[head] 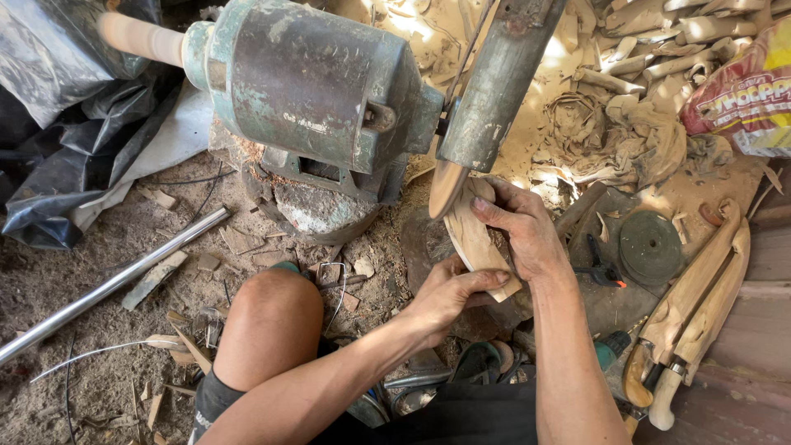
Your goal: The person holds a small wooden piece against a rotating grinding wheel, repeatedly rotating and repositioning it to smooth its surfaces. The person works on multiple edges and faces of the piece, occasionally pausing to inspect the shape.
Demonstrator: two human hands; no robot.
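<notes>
The green motor (pixel 309 86) fills the top of my view, bolted on a rough block, with one sanding disc (pixel 446 188) at its right end under a grey guard (pixel 498 82); below it, the dirt floor (pixel 82 272) carries one long steel rod (pixel 115 284) and scattered wood chips; to my right lie two carved wooden sheaths (pixel 700 297) side by side, near one round dark disc (pixel 650 247). I hold one pale wooden piece (pixel 476 239) against the disc's lower edge; my right hand (pixel 523 231) wraps it from above, fingers curled tight over its top; my left hand (pixel 449 292) clamps its lower end, thumb pressed along the face. My one bare knee (pixel 272 317) sits just left of my hands; the open room is leftward, across the dirt.
</notes>
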